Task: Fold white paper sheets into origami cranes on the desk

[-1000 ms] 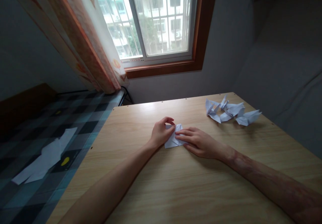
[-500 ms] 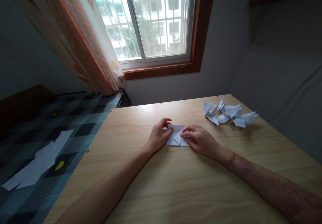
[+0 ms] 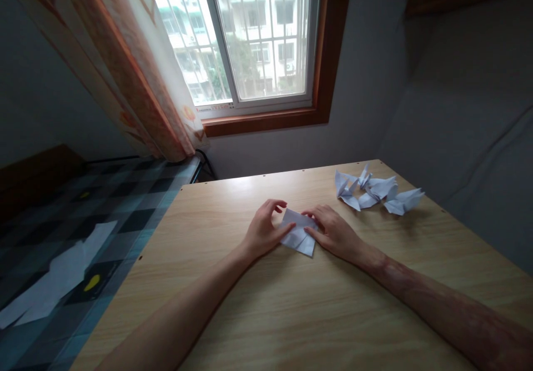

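A small, partly folded piece of white paper (image 3: pixel 298 233) lies on the wooden table (image 3: pixel 291 310) in the middle of the view. My left hand (image 3: pixel 264 229) grips its left edge with curled fingers. My right hand (image 3: pixel 333 232) presses on its right side, fingertips bent onto the paper. Both hands touch the paper and hold it against the tabletop.
Several folded white paper cranes (image 3: pixel 377 190) lie in a heap at the table's far right. Left of the table is a checked bed cover with loose white paper sheets (image 3: pixel 54 279). A window (image 3: pixel 250 38) and an orange curtain (image 3: pixel 137 76) stand behind the table.
The paper has been turned on the table, its lower corner now pointing toward me. Both hands shifted slightly with it, and the view tilted a little downward.
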Demonstrator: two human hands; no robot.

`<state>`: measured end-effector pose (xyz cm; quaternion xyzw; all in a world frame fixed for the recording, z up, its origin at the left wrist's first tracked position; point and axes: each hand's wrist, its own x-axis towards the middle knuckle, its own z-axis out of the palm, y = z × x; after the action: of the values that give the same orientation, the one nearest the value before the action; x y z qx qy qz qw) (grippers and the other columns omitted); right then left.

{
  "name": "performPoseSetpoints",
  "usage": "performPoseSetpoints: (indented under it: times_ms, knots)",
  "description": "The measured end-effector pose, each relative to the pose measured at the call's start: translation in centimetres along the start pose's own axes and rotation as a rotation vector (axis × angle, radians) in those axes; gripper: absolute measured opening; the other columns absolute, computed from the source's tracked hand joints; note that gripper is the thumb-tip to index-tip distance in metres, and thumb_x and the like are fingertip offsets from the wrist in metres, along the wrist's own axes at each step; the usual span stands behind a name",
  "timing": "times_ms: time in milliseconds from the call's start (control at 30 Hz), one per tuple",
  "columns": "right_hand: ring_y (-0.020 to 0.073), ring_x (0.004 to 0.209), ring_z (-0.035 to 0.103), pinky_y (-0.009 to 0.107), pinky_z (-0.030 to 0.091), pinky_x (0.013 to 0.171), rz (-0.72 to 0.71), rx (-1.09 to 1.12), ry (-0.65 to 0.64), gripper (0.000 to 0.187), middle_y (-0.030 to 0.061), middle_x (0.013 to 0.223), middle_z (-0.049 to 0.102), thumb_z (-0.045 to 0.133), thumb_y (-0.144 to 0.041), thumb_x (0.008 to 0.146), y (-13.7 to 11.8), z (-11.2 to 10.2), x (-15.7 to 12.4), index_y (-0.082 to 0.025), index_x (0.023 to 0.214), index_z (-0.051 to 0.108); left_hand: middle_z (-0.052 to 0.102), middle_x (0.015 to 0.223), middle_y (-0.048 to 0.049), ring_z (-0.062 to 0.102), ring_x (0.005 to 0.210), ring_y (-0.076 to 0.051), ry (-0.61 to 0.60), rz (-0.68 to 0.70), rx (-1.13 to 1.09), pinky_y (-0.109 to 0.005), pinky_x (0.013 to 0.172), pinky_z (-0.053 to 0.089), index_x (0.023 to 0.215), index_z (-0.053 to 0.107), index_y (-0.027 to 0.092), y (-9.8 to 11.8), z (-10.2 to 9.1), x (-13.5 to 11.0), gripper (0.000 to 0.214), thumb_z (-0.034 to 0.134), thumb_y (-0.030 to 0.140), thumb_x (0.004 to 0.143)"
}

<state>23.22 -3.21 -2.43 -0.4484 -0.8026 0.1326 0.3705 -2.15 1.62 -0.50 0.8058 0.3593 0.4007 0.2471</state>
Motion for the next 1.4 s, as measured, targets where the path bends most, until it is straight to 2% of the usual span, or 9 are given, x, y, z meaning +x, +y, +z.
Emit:
performPoseSetpoints:
  times_ms: [100,233,433,533,633,700,867,1133,1400]
  knots:
    - [0.0291,0.102,0.068,0.044,0.054,0.090,0.047,-0.011,0.031,0.031,0.0093,0.111,0.074,0.072,-0.022,0.100,0.2,0.0,0.0,-0.022,0.130,0.068,0.074,0.119,-0.0109,0.069,0.103,-0.027,-0.012,0.112,0.149,-0.044,0.098,0.055,0.112,0.072,0.023,0.5,0.0,-0.1,0.037,0.091,0.036,0.083]
    - [0.0244,0.086,0.067,0.038,0.053,0.081,0.133,-0.024,0.063,0.046,0.0045,0.099,0.073,0.071,-0.019,0.095,0.6,0.3,-0.2,-0.022,0.140,0.062,0.079,0.113,-0.0079,0.072,0.102,-0.027,-0.271,0.248,0.285,-0.044,0.100,0.052,0.103,0.080,0.028,0.8,0.1,-0.4,0.010,0.076,0.033,0.096]
    - [0.0215,0.074,0.062,0.036,0.052,0.075,0.144,-0.016,0.080,0.068,-0.0016,0.083,0.067,0.066,-0.021,0.095,0.4,0.4,-0.3,-0.023,0.161,0.047,0.083,0.119,-0.0066,0.076,0.102,-0.025,-0.335,0.273,0.301,-0.042,0.099,0.055,0.111,0.082,0.028,0.6,0.0,-0.4,0.027,0.062,0.017,0.098]
    - [0.0217,0.076,0.063,0.037,0.053,0.079,0.129,0.019,0.053,0.055,-0.0002,0.085,0.068,0.064,-0.022,0.098,0.1,0.1,-0.1,-0.024,0.153,0.059,0.083,0.123,-0.0053,0.077,0.107,-0.025,-0.331,0.264,0.276,-0.043,0.106,0.054,0.112,0.082,0.028,0.3,-0.5,-0.2,0.033,0.061,0.011,0.093]
    - [0.0249,0.090,0.068,0.042,0.056,0.089,0.076,0.050,0.052,0.031,0.0057,0.098,0.072,0.062,-0.019,0.096,0.2,-0.2,0.1,-0.023,0.123,0.077,0.084,0.124,-0.0038,0.078,0.110,-0.023,-0.346,0.250,0.226,-0.044,0.115,0.052,0.110,0.082,0.029,-0.1,-1.3,0.2,0.039,0.058,0.006,0.089]
    - [0.0287,0.109,0.069,0.047,0.056,0.100,0.038,0.069,0.047,0.034,0.0096,0.114,0.073,0.058,-0.011,0.092,0.5,-0.3,0.1,-0.024,0.115,0.079,0.084,0.122,-0.0031,0.079,0.111,-0.022,-0.363,0.248,0.194,-0.045,0.120,0.049,0.109,0.081,0.029,-0.4,-1.9,0.6,0.041,0.055,0.005,0.088]
    - [0.0333,0.149,0.054,0.059,0.043,0.125,-0.060,0.044,-0.036,0.054,0.0110,0.161,0.058,0.055,-0.003,0.087,1.2,-0.3,-0.1,-0.027,0.132,0.074,0.083,0.124,-0.0032,0.078,0.117,-0.021,-0.410,0.258,0.154,-0.044,0.123,0.047,0.110,0.080,0.030,-1.1,-3.0,1.1,0.035,0.055,0.010,0.094]
    - [0.0294,0.123,0.069,0.051,0.054,0.108,-0.155,-0.013,-0.095,0.036,0.0092,0.135,0.077,0.060,-0.008,0.100,1.0,-0.7,0.3,-0.027,0.126,0.077,0.081,0.117,-0.0060,0.075,0.110,-0.027,-0.333,0.243,0.347,-0.048,0.121,0.045,0.104,0.075,0.028,-0.6,-2.0,0.6,0.015,0.076,0.040,0.096]
    - [0.0272,0.102,0.072,0.047,0.055,0.097,-0.241,-0.073,-0.056,0.011,0.0062,0.108,0.083,0.070,-0.022,0.105,0.7,-1.0,0.3,-0.027,0.105,0.080,0.083,0.116,-0.0076,0.076,0.103,-0.026,-0.310,0.239,0.359,-0.043,0.098,0.056,0.100,0.079,0.026,-1.0,-1.4,0.5,0.016,0.063,0.027,0.105]
